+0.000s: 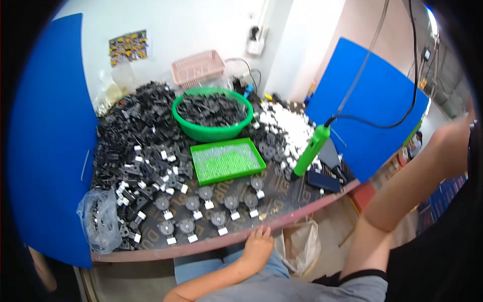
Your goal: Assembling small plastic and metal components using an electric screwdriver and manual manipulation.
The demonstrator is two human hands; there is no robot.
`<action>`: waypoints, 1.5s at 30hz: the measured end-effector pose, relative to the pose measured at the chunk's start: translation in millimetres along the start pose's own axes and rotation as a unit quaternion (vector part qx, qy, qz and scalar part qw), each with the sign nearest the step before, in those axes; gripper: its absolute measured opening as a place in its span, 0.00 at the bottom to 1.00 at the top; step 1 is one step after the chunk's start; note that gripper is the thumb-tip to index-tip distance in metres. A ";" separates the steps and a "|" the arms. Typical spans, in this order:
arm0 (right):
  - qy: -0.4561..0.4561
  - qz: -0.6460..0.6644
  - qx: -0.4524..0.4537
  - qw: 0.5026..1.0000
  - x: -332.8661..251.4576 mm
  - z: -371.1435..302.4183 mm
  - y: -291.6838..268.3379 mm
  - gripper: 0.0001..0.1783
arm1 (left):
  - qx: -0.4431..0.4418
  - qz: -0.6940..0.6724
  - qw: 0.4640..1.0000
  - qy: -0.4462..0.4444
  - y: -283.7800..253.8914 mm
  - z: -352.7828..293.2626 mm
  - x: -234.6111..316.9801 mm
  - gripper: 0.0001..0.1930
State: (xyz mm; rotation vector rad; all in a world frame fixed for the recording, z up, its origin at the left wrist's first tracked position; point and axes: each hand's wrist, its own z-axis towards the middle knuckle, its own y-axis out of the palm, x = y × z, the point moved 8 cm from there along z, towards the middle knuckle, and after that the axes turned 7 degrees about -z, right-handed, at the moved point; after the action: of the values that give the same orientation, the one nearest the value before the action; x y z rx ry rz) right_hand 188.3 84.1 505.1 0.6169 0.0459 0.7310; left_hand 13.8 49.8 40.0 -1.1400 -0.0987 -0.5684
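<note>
Nine disc parts [218, 219], one green tray [231, 175], two baskets [214, 133], one screwdriver [311, 152], two panels [370, 100].

My left hand [259, 247] touches the table's [287, 202] front edge. Bag [102, 226]: left front corner. Parts pile [136, 126]: behind it, along the left edge. Assemblies [193, 204]: between front edge and tray [231, 177]. Basket [211, 133]: behind tray. Phone [323, 180]: near right front corner, right of screwdriver [311, 153].

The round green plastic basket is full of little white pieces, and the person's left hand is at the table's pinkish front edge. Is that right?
Not quite: the round green plastic basket is full of black plastic pieces, not white ones, as the head view shows. The person's left hand is at the table's pinkish front edge.
</note>
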 end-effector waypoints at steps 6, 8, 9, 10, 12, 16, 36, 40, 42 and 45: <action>0.244 0.040 -0.103 0.963 -4.2 -238.4 -104.6 0.38 | 0.001 0.009 1.000 0.007 -2.8 4.4 4.9 0.07; 0.303 0.042 -0.278 0.910 -35.1 -303.0 -82.0 0.42 | 0.002 0.013 1.000 0.002 -3.5 8.7 5.8 0.07; 0.329 0.038 -0.317 0.889 -46.5 -324.9 -70.5 0.50 | 0.003 0.019 1.000 0.000 -5.5 6.3 4.7 0.07; 0.349 0.026 -0.355 0.867 -50.9 -339.9 -60.2 0.59 | -0.005 0.016 1.000 -0.002 -4.7 5.9 6.0 0.07; 0.407 0.029 -0.356 0.841 -48.3 -363.6 -38.4 0.62 | 0.023 0.017 0.999 -0.017 -9.7 6.9 4.4 0.08; 0.499 0.025 -0.344 0.795 -22.2 -392.5 -23.4 0.37 | 0.014 0.010 1.000 -0.025 -18.7 19.3 4.0 0.09; 0.585 0.314 -0.357 0.657 -18.2 -398.2 17.5 0.15 | -0.029 -0.151 0.979 -0.131 -31.9 64.1 -39.4 0.07; 0.587 0.358 -0.345 0.639 -28.3 -399.8 24.8 0.14 | 0.040 -0.096 0.978 -0.182 -62.2 98.3 -71.1 0.15; 0.586 0.386 -0.346 0.623 -39.4 -400.5 33.5 0.14 | 0.069 -0.079 0.967 -0.232 -61.0 108.1 -98.6 0.26; 0.589 0.405 -0.355 0.603 -55.4 -405.0 40.6 0.14 | 0.101 -0.062 0.962 -0.245 -44.8 110.2 -118.1 0.30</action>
State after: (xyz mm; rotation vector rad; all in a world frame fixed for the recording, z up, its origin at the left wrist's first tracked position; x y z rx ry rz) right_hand 21.4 279.2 184.5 -0.8141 0.7095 1.8356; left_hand -85.5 178.1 82.5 -1.0579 -0.6466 -0.3654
